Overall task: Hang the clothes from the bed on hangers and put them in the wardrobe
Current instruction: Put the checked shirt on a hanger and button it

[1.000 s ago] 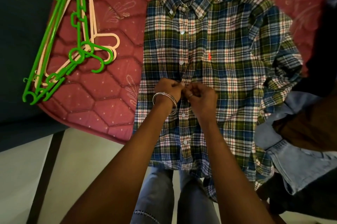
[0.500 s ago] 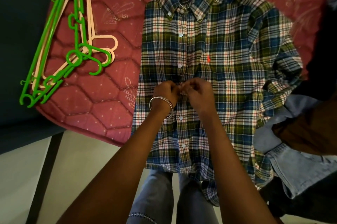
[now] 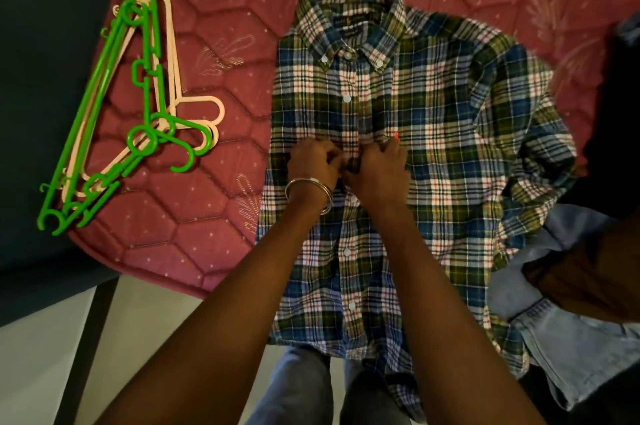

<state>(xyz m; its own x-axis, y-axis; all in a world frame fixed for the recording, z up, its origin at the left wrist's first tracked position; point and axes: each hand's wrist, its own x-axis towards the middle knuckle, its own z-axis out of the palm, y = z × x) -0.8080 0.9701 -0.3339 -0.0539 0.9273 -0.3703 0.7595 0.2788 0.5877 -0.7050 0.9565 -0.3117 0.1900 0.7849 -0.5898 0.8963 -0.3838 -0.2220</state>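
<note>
A green, blue and white plaid shirt (image 3: pixel 450 133) lies flat, front up, on the red quilted bed (image 3: pixel 225 26), its hem hanging over the near edge. My left hand (image 3: pixel 311 165), with metal bangles on the wrist, and my right hand (image 3: pixel 379 171) meet at the button placket at chest height. Both pinch the fabric there, fingers curled. A pile of green and pale pink plastic hangers (image 3: pixel 138 106) lies on the bed to the left of the shirt.
A pale blue denim garment (image 3: pixel 561 338) and a brown one (image 3: pixel 588 268) lie at the right beside the shirt. Something dark (image 3: pixel 616 113) covers the far right of the bed. Light floor tiles (image 3: pixel 41 372) and my jeans-clad legs (image 3: pixel 294 390) show below.
Both hands have moved up the shirt's placket, from around the middle button to one higher near the chest logo. The camera has tilted so more of the bed above the collar shows.
</note>
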